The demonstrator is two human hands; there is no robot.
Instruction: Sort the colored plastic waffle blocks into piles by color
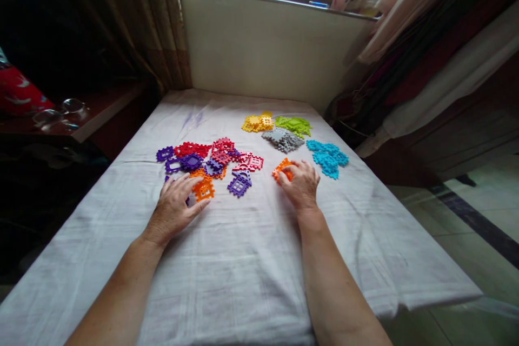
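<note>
My right hand point(300, 183) is closed around orange interlocking plastic building tiles point(282, 168), with its thumb and fingers at their edge; part of them is hidden. My left hand point(178, 200) rests with fingers apart over the near left of a mixed pile, touching or close beside an orange window tile point(204, 189). Purple tiles point(190, 161) and red tiles point(223, 150) lie in that pile, some overlapping. A purple window tile point(239, 184) lies at the pile's near right side, between my hands.
Beyond my right hand are single-colour heaps: yellow tiles point(258, 122), green tiles point(294, 126), grey tiles point(283, 139) and blue tiles point(327, 157). A white cloth point(243, 270) covers the table. Glasses point(60, 113) lie on a brown side surface at left. Clothes hang at right.
</note>
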